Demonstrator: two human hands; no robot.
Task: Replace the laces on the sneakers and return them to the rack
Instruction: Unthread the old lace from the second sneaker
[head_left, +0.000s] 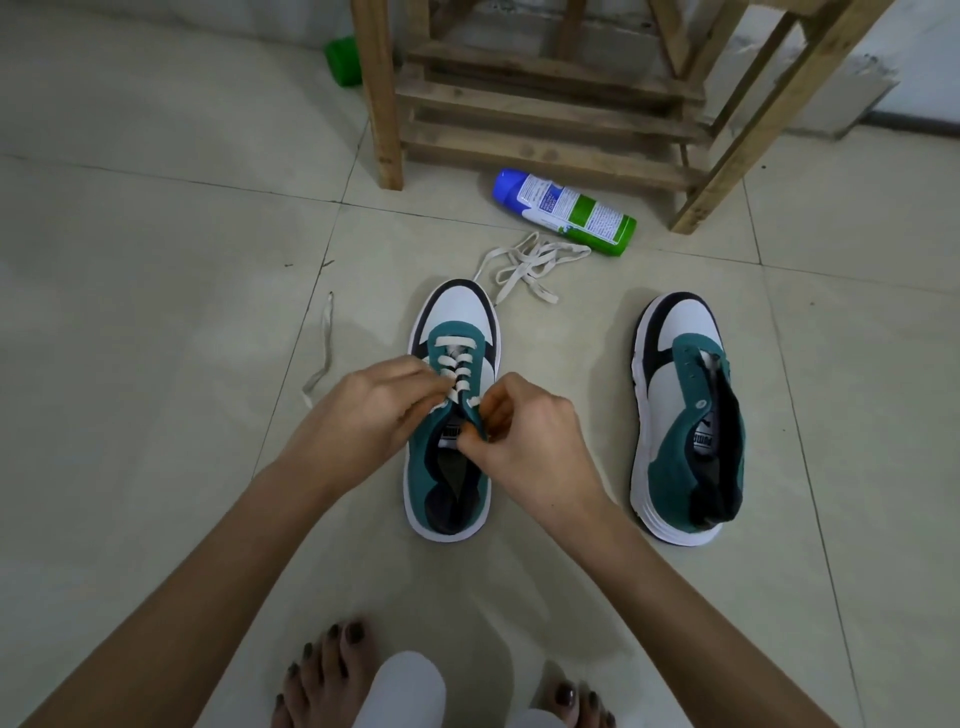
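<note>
So, your laced sneaker sits flat on its sole in the middle of the tiled floor. Its long axis runs straight away from you, toe aimed at the wooden rack and heel toward your bare feet. It's teal round the collar and eyelets, with a white toe and side, navy trim and a thick white sole, and a white lace is crossed through the front few eyelets only. Your left hand has its fingers curled in, pinching that lace at the crossings. Your right hand is curled too, pinching the teal eyelet edge beside the tongue. The second sneaker stands well apart to the right, same colours, toe pointing the same way, no lace in it. A loose lace lies tangled just past the first toe, near a spray can lying on its side by the rack's foot.
</note>
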